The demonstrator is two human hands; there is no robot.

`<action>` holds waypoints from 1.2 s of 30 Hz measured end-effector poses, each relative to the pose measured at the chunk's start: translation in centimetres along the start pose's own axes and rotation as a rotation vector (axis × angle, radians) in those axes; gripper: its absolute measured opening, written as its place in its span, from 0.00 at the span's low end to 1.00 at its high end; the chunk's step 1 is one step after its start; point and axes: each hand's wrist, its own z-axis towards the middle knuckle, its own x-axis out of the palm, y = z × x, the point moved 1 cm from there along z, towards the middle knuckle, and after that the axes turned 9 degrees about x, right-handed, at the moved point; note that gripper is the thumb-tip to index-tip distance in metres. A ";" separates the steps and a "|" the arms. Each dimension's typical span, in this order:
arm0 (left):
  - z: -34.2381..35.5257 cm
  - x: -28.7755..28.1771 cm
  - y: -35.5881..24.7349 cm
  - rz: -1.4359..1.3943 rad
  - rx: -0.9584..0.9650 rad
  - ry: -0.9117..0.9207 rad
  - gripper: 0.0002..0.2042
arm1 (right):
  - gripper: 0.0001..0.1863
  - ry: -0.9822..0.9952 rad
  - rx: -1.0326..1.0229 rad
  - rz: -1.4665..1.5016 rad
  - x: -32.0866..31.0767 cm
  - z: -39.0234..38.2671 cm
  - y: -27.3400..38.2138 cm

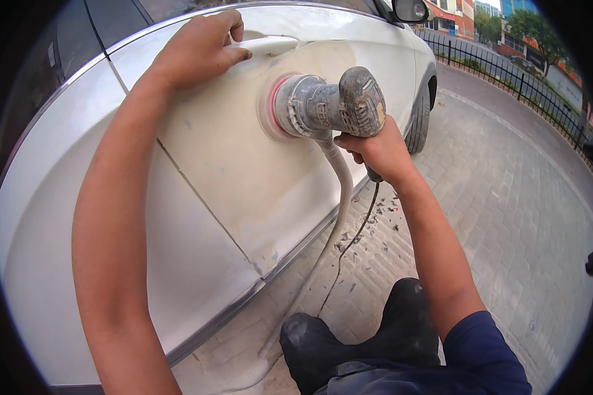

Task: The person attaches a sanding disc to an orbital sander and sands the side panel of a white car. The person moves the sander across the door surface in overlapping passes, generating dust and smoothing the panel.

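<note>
My right hand (380, 148) is wrapped round the grip of a dusty grey orbital sander (319, 105). Its round, pink-edged pad lies against a beige, sanded-looking patch (224, 131) of filler on a white car door (310, 210); the pad's rim looks blurred. From the sander a pale hose (343, 191) and a thin black cable (356, 237) hang down to the ground. Higher up, on the left, my left hand (201, 51) is closed at the rear end of the white door handle (270, 45), thumb and forefinger around it. Part of its fingers is hidden.
A dark seam separates this door from the rear panel (184, 263). Dark scraps (382, 230) litter the paving (507, 197) beneath the sill. My bent knees (310, 336) are close to the car. Ahead are the front wheel (419, 122) and a black fence (507, 76).
</note>
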 end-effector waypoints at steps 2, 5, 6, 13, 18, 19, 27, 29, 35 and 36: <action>0.0 0.2 0.3 0.006 0.021 -0.035 0.15 | 0.09 -0.016 0.044 -0.057 0.1 -0.9 -1.2; -0.1 0.3 0.4 0.010 0.014 -0.014 0.15 | 0.14 -0.023 -0.120 -0.103 1.7 -3.6 -4.0; -0.1 0.3 0.4 0.014 0.007 0.009 0.15 | 0.14 -0.009 -0.101 -0.092 2.0 -4.2 -4.7; 0.0 -0.1 0.1 -0.006 -0.021 0.033 0.14 | 0.17 -0.015 -0.020 -0.191 0.7 -1.3 -0.4; 0.2 0.0 0.6 -0.015 0.020 0.010 0.13 | 0.18 0.002 -0.060 -0.172 0.5 -0.2 2.7; 0.2 0.1 0.7 -0.021 0.029 0.002 0.13 | 0.18 0.009 -0.070 -0.176 0.8 -1.1 2.1; 0.3 0.0 1.2 -0.016 0.042 0.032 0.11 | 0.17 0.024 -0.262 -0.197 4.2 -5.5 0.6; 0.4 0.0 1.2 -0.027 0.045 0.016 0.11 | 0.18 0.005 -0.334 -0.245 3.8 -4.1 3.0; 0.6 -0.2 1.4 -0.088 0.010 -0.007 0.12 | 0.16 0.052 -0.338 -0.213 3.0 -2.8 5.7; 0.6 -0.3 1.5 -0.105 -0.008 0.004 0.13 | 0.16 0.041 -0.362 -0.211 3.4 -3.6 4.9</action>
